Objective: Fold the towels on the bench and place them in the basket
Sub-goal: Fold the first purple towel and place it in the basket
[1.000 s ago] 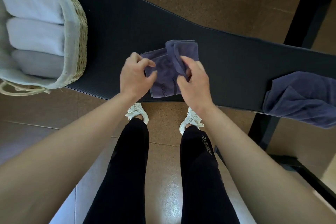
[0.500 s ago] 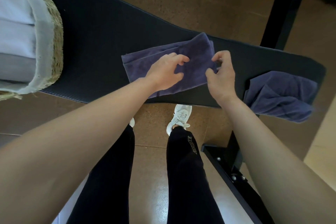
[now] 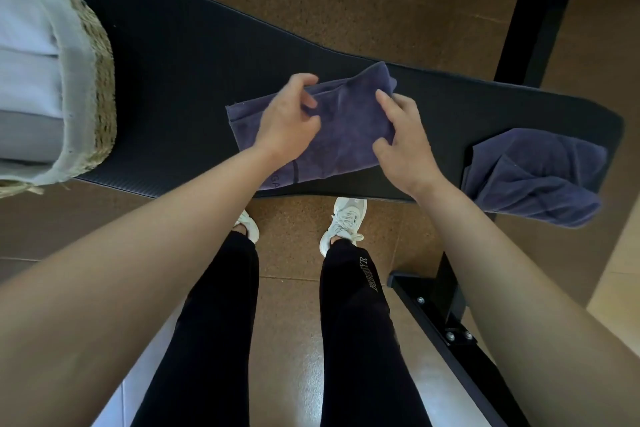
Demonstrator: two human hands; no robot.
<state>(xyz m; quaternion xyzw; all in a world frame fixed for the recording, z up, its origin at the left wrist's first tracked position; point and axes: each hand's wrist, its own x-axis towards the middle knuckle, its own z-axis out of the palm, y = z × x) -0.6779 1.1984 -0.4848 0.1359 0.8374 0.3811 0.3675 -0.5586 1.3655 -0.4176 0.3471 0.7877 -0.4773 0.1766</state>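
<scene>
A dark purple towel [image 3: 346, 125] lies part folded on the black padded bench [image 3: 194, 87], near its front edge. My left hand [image 3: 289, 118] rests on the towel's middle, fingers curled and pinching the cloth near its far edge. My right hand [image 3: 403, 142] grips the towel's right end, whose far corner is lifted. A second purple towel [image 3: 533, 173] lies crumpled at the bench's right end. The woven basket [image 3: 98, 94] with a pale liner stands at the left end and holds folded light towels [image 3: 24, 80].
My legs and white shoes [image 3: 343, 222] stand on the brown floor just in front of the bench. A black metal frame [image 3: 533, 17] rises behind the bench at right, and the bench's foot bar [image 3: 436, 319] runs along the floor at lower right.
The towel was bunched small between both hands, then got spread out lengthwise along the bench. My right hand has shifted onto its right end, and the view has swung to the right.
</scene>
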